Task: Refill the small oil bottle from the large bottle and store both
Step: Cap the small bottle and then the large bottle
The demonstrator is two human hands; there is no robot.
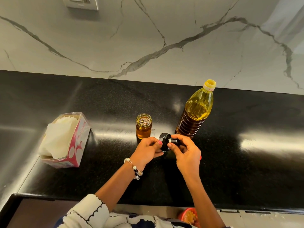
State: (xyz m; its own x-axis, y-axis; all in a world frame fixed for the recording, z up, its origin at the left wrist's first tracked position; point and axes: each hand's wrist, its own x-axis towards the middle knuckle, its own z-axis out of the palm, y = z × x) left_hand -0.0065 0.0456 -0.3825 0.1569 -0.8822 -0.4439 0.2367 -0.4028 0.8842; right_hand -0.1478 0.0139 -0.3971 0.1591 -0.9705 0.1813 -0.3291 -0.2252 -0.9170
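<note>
The small glass oil bottle [143,126] stands uncapped on the black counter [230,153], filled with amber oil. To its right stands the large plastic oil bottle [195,112], yellow cap on, mostly full. Just in front of both, I hold the small bottle's black cap [165,142] above the counter. My left hand [148,149] pinches the cap's wide part from the left. My right hand [185,150] pinches its narrow black spout end from the right.
An open pink-and-white tissue box [65,140] lies on the counter at left. The marble backsplash [148,46] rises behind, with a wall socket [80,2] at top left. A red bowl [189,216] shows below the counter's front edge.
</note>
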